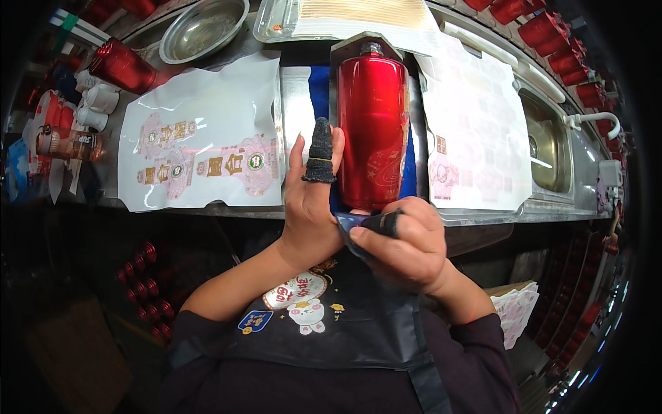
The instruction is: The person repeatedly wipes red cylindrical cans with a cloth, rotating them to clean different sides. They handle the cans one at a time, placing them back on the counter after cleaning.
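Observation:
A glossy red bottle (370,124) lies before me with its neck pointing away, partly on a blue cloth (319,88). Decals show along its right side. My left hand (313,196) is against the bottle's left side near the base, fingers extended and a dark knit finger cover on one of them. Close to the base, my right hand (408,238) pinches a translucent bluish plastic scraper (349,222) between thumb and fingers. A dark cover is on one finger of that hand too. The scraper's far part is hidden behind the fingers.
Left of the bottle lies a decal sheet (201,134); another sheet (476,129) lies to its right. Beyond are a metal bowl (204,31) and a tray (266,26). A second red bottle (121,67) is at far left, a sink (551,145) at right.

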A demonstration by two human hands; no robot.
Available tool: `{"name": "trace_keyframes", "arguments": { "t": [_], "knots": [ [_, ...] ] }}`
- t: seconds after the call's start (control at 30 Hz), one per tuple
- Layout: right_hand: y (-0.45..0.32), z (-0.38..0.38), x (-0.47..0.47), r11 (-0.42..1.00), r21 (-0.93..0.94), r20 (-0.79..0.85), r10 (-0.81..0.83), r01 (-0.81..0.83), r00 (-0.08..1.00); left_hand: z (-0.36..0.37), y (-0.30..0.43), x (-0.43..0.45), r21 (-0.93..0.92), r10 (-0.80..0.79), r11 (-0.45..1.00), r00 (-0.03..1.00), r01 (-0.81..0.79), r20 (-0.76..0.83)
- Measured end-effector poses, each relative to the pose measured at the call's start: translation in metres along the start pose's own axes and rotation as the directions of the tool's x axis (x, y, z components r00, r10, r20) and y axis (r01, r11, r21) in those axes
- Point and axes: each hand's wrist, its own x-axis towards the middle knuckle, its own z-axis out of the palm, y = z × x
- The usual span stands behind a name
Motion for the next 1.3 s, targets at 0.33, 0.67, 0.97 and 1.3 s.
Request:
{"name": "trace_keyframes", "arguments": {
  "t": [0.33, 0.67, 0.97, 1.3],
  "knots": [
    [0.027, -0.02, -0.005, 0.862, 0.144, -0.094, 0.501, -0.486, 0.86, 0.007, -0.01, -0.007, -0.128, -0.077, 0.988, 0.993, 0.088, 0.088],
    [0.049, -0.015, -0.001, 0.982, -0.147, -0.141, -0.135, 0.114, 0.981, 0.001, -0.016, 0.0, -0.064, 0.038, 0.998, 0.979, -0.025, 0.2],
    [0.089, -0.026, 0.041, 0.971, -0.042, -0.349, 0.208, -0.237, 0.914, -0.006, -0.02, 0.008, -0.067, -0.042, 0.996, 0.951, 0.066, 0.306],
    [0.058, -0.032, 0.006, 0.809, 0.276, -0.196, 0.575, -0.518, 0.794, 0.011, -0.004, 0.078, -0.553, -0.416, 0.7, 0.888, 0.451, 0.198]
  ]
}}
